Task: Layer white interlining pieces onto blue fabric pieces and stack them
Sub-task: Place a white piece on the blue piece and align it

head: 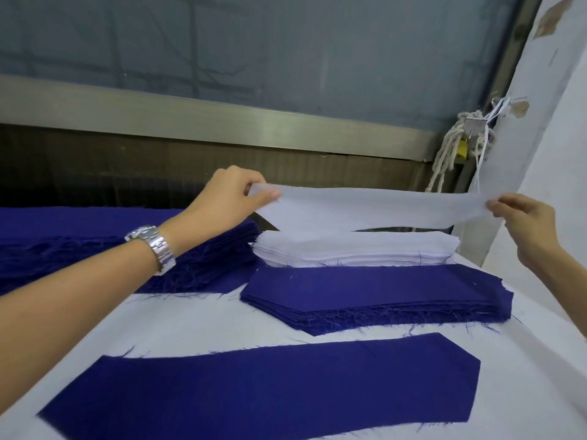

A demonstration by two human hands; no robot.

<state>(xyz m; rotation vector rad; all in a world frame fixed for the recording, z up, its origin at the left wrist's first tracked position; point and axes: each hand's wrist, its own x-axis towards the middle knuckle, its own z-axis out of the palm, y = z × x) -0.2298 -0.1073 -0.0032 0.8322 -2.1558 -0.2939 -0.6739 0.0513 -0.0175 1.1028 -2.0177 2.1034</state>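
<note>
A single white interlining piece (365, 206) is held in the air, drawn out between the two hands. Its left end is pinched between the thumb and fingers of the left hand (235, 195), and its right end is pinched by the curled fingertips of the right hand (524, 223). The piece hangs just above the white interlining stack (355, 249), which lies below and between the hands. Towards the person from that stack lies the blue stack (381, 293), and closer again a single blue fabric piece (260, 385) is spread flat on the white-covered table (197, 315), well below both hands.

The step in hand is judged to be the carrying of the white piece over to the single blue piece. Light tension should be kept between the hands so that the thin cloth does not sag or fold in the middle. Both ends are best lowered together, one end being matched to the blue outline first and the rest laid down along it. It should also be checked that only one layer has been taken up.

The long axis of the held piece runs from the left hand to the right hand, across the view and roughly parallel to the blue piece below. The pointed end of the blue piece lies on the right-hand side. The white piece narrows towards the right hand, so its point is judged to lie there too, though the tip is hidden in the pinch.
</note>
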